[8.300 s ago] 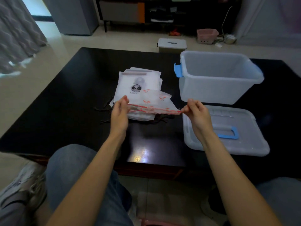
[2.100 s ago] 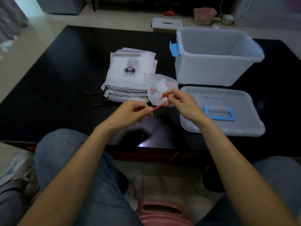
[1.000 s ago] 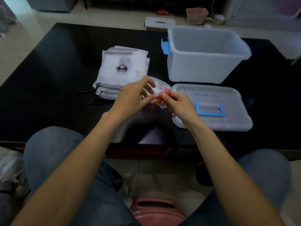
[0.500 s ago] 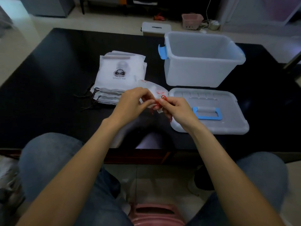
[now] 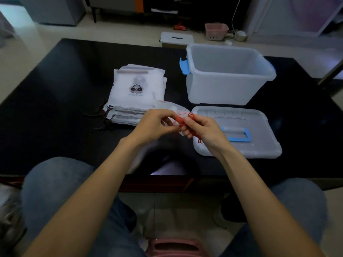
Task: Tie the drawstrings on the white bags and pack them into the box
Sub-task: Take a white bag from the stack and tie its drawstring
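left hand [image 5: 154, 125] pinches red drawstring [image 5: 182, 120] | right hand [image 5: 203, 130] pinches its loops, cord end dangling below | white bag [image 5: 174, 110] gathered between both hands | bag stack [image 5: 136, 93] beyond left hand | open box [image 5: 228, 78] beyond right hand, lid [image 5: 241, 134] under it

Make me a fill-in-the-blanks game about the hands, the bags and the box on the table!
1. Both hands, left and right, pinch a drawstring whose colour is ____.
2. The lid of the box has a handle coloured ____.
3. The stack of white bags lies to the ____ of the box.
4. The table top is coloured ____.

Missing words: red; blue; left; black
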`<state>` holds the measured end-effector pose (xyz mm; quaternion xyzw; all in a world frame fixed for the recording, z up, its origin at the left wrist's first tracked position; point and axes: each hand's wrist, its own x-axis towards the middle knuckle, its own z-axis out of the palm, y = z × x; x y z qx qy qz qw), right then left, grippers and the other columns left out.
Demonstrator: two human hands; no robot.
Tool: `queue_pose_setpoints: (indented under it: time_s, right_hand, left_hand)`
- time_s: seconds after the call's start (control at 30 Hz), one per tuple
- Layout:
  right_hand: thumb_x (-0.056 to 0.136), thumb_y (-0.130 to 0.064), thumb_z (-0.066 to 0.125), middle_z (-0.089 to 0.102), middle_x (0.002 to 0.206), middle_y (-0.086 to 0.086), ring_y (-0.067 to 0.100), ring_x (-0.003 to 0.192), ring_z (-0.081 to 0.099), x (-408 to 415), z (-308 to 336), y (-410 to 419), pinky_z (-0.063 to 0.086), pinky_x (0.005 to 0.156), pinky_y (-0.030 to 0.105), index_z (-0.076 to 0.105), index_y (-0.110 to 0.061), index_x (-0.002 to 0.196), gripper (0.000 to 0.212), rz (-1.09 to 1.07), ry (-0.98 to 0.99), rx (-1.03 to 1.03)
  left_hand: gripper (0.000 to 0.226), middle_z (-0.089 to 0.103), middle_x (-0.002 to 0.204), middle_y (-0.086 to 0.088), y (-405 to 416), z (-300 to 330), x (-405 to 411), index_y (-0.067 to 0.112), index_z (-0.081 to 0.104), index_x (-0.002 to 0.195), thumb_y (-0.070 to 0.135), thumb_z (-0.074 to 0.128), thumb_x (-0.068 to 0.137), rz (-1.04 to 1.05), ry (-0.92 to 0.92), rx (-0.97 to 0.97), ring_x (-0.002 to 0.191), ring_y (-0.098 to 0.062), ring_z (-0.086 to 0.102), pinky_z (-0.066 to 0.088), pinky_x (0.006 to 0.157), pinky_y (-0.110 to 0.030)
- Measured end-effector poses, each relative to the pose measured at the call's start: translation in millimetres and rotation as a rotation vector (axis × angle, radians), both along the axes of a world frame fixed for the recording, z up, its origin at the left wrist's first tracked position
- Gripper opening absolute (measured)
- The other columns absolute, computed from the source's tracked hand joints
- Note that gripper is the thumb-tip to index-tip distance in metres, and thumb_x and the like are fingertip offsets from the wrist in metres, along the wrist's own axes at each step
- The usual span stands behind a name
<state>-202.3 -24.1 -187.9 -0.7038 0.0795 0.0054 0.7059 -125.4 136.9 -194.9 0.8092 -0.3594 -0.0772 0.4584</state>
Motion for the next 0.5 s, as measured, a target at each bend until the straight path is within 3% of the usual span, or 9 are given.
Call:
queue_pose_setpoints:
  time_s: [0.17,0.3,0.4,0.5]
  right_hand:
    - [0.094,-0.013,0.054,0.065,0.063,-0.002,0.006,0.055,0.057,1,3,1,0.047,0.055,0.015,0.069,-0.006,0.088,0.017,-0.009,-0.03,0.035]
    - [0.093,-0.013,0.054,0.064,0.063,-0.006,0.001,0.056,0.052,0,6,2,0.042,0.055,0.014,0.07,-0.01,0.087,0.018,0.014,-0.049,0.045]
    - [0.09,-0.006,0.059,0.068,0.068,-0.009,-0.002,0.061,0.058,-1,13,1,0.042,0.059,0.011,0.069,-0.002,0.094,0.012,0.042,-0.174,-0.111]
    - [0.083,-0.01,0.069,0.072,0.084,0.001,0.011,0.081,0.067,4,13,-2,0.053,0.076,0.028,0.073,-0.009,0.095,0.013,0.025,-0.329,-0.369]
  left_hand:
    - [0.02,0.066,0.083,0.009,0,5,1,0.031,0.068,0.085,0.014,0.075,0.077,0.007,0.115,-0.06,0.066,0.0,0.055,0.04,0.063,-0.009]
    - [0.006,0.067,0.087,0.001,-1,5,3,0.026,0.07,0.079,0.025,0.075,0.077,0.009,0.11,-0.091,0.075,-0.006,0.053,0.039,0.069,-0.01]
    - [0.02,0.068,0.089,0.008,1,11,5,0.022,0.072,0.081,0.04,0.07,0.072,0.018,0.083,-0.089,0.091,-0.006,0.059,0.041,0.082,-0.015]
    - [0.006,0.069,0.082,0.018,3,16,5,0.021,0.071,0.082,0.02,0.072,0.077,-0.002,0.122,-0.099,0.088,0.001,0.061,0.042,0.081,-0.011]
